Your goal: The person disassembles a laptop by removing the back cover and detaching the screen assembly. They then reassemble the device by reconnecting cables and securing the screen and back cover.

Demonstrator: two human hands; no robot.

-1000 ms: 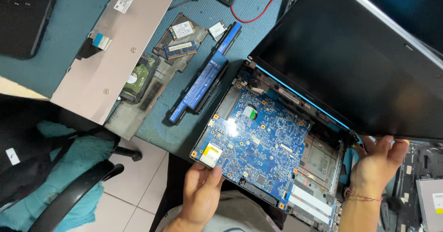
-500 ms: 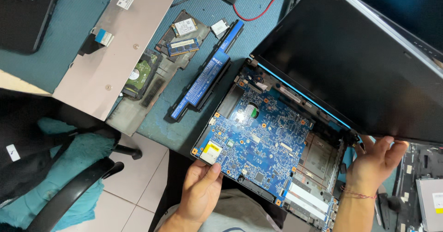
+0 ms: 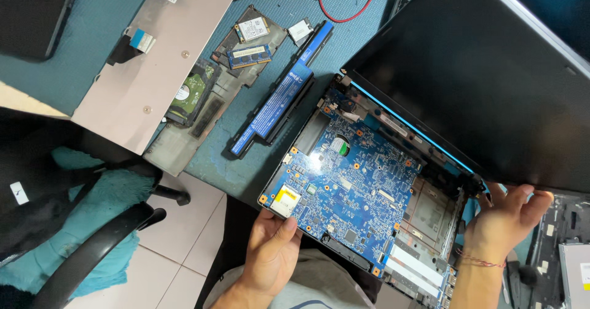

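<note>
Left hand (image 3: 270, 253) fingers grip the near corner of the opened laptop base (image 3: 362, 198), blue motherboard (image 3: 344, 186) exposed, overhanging the desk (image 3: 295, 7) edge. Right hand (image 3: 507, 217) fingers curl around the hinge corner. Lid (image 3: 485, 81) weight could tip it, straining the hinge.

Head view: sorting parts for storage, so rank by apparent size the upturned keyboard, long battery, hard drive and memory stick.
1. Upturned keyboard
2. Long battery
3. Hard drive, partly hidden by the keyboard
4. Memory stick
</note>
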